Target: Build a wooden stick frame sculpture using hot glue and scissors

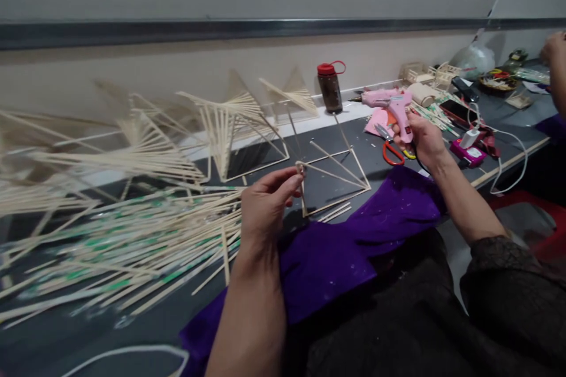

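Observation:
My right hand (424, 138) is wrapped round the handle of a pink hot glue gun (391, 103), its nozzle pointing left above the table. My left hand (272, 197) pinches the upper corner of a thin wooden stick frame (336, 182), where sticks meet. The frame's lower sticks rest on the dark tabletop. Below it lie a few short loose sticks (335, 213). Red-handled scissors (392, 153) lie just under the glue gun, partly covered by my right hand.
Bundled sticks in wrappers (145, 247) spread across the left. Behind them stand fanned stick models (239, 123). A dark bottle (329, 91) with a red cap is by the wall. A purple cloth (331, 259) hangs over the front edge. A purple power adapter (469, 153) sits right; another person's hand (555, 50) shows there.

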A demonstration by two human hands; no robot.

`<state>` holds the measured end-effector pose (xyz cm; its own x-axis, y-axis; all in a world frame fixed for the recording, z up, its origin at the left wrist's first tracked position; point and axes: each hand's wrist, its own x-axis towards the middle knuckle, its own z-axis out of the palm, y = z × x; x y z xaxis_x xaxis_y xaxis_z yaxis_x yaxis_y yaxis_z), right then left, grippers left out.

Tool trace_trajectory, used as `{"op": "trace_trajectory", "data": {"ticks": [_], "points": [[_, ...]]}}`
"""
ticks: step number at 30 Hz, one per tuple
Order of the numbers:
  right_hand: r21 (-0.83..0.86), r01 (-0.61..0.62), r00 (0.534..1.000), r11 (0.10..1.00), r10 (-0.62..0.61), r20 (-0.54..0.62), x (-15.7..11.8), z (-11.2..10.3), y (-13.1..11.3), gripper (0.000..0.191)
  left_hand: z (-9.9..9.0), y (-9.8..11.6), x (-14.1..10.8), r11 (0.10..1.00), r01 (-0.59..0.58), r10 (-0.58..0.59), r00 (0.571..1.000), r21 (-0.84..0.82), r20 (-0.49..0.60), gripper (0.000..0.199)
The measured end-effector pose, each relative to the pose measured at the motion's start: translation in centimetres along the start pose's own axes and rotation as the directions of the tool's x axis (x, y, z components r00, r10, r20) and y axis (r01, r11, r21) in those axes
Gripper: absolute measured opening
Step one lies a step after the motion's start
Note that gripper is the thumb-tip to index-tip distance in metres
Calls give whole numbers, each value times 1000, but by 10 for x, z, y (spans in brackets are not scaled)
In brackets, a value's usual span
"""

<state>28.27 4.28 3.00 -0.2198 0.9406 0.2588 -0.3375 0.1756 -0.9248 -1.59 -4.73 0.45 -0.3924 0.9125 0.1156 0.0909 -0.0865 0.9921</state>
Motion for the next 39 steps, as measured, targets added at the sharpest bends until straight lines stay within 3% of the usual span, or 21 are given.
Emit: {"op": "trace_trajectory", "data": {"ticks": [11,19,27,34,39], "points": [[58,-55,997,997,52,58,-5,-5,2,27,2,3,-2,1000,13,-13,1000,14,-4,31],[19,-71,998,997,70,5,-7,-1,4,23,1,0,0,999,3,-3,1000,45,3,34],[-121,62,995,991,-70,-66,-12,1,5,29,2,4,-3,1000,-8,8,1000,1,5,36],[-159,77,993,984,-61,98,-25,23,-1,32,2,0,-4,999,-22,25,998,-45,65,37],[-179,61,984,982,-29,178,-38,42,9,32,3,0,-5,996,-51,56,996,-78,65,34]]}}
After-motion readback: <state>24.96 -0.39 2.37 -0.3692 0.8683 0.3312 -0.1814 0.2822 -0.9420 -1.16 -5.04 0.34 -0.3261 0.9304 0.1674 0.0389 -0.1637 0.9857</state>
